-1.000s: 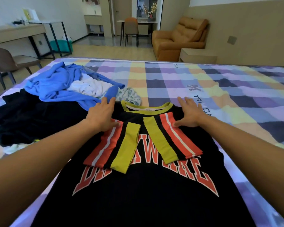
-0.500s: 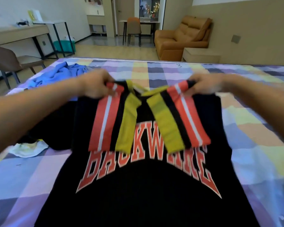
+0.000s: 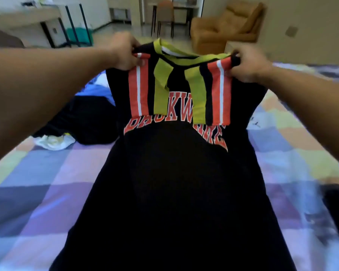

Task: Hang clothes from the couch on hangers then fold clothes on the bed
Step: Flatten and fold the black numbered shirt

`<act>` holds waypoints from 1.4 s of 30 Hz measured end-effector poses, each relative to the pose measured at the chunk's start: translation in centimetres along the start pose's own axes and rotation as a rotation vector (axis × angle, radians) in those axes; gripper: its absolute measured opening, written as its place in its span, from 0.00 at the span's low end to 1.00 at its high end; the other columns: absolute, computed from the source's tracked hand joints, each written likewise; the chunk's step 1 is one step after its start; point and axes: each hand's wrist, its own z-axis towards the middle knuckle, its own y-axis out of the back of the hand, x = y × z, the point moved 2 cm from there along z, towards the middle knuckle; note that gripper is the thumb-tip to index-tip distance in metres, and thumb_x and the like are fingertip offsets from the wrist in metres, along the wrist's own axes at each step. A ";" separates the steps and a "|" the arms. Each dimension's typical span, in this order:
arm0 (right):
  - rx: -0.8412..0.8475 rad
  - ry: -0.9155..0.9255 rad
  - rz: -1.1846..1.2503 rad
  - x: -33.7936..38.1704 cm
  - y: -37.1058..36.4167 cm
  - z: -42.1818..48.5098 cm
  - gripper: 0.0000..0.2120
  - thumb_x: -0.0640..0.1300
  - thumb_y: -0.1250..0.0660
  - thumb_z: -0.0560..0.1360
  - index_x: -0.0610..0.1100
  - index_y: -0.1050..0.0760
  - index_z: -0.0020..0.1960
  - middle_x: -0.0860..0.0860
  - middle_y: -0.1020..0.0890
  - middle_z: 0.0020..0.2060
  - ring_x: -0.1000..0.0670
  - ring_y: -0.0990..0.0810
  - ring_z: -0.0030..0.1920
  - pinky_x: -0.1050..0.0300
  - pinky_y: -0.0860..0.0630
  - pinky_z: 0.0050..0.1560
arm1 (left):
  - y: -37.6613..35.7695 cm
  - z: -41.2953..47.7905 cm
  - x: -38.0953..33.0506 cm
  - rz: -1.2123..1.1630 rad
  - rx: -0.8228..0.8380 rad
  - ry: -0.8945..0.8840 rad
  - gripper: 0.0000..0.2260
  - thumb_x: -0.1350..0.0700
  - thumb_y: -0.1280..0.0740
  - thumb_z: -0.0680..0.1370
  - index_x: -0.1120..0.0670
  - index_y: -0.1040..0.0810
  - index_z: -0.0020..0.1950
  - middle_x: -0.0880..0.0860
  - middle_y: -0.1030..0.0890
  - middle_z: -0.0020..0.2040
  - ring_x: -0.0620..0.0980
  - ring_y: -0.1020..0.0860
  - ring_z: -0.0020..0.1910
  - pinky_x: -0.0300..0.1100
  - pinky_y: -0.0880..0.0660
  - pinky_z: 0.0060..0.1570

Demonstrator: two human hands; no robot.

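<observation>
left hand (image 3: 125, 52) grips black shirt (image 3: 176, 182) shoulder | right hand (image 3: 249, 64) grips other shoulder

I am in a lived-in bedroom. Right before me spreads a bed (image 3: 37, 192) with a pastel checked cover, and a heap of dark clothes (image 3: 82, 122) lies on its left side. Beyond it a tan couch (image 3: 223, 28) sits by a beige wall. A long surface (image 3: 18, 16) runs along the left wall, and a chair (image 3: 164, 12) stands at a small table farther back.
</observation>
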 end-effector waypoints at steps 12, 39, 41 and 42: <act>0.448 -0.067 0.084 1.5 1.3 -15.8 0.07 0.46 0.27 0.73 0.43 0.15 0.44 0.43 0.14 0.42 0.39 0.16 0.45 0.49 0.21 0.44 | -0.5 -16.8 0.9 -0.112 0.060 -0.397 0.07 0.55 0.39 0.73 0.54 0.30 0.50 0.53 0.25 0.44 0.53 0.29 0.43 0.44 0.39 0.41; 0.298 -0.481 0.488 -6.4 -6.3 -21.7 0.27 0.59 0.30 0.76 0.45 0.29 0.68 0.48 0.24 0.58 0.47 0.23 0.56 0.54 0.29 0.55 | -10.1 -20.1 4.8 -0.556 0.199 0.382 0.14 0.46 0.34 0.82 0.54 0.19 0.60 0.54 0.18 0.57 0.53 0.20 0.55 0.46 0.27 0.58; 0.262 -0.504 0.513 -6.7 -7.3 -20.9 0.19 0.57 0.27 0.75 0.43 0.23 0.55 0.49 0.20 0.49 0.49 0.21 0.48 0.56 0.28 0.47 | -10.9 -19.3 4.6 -0.656 0.284 0.448 0.13 0.46 0.34 0.82 0.53 0.20 0.57 0.54 0.17 0.55 0.51 0.19 0.52 0.46 0.25 0.58; 0.234 -0.500 0.510 -6.8 -7.5 -20.6 0.15 0.54 0.25 0.74 0.42 0.22 0.48 0.49 0.20 0.42 0.49 0.22 0.44 0.56 0.28 0.44 | -11.1 -18.9 4.7 -0.657 0.311 0.456 0.12 0.45 0.33 0.81 0.53 0.20 0.56 0.54 0.17 0.53 0.50 0.19 0.50 0.46 0.24 0.58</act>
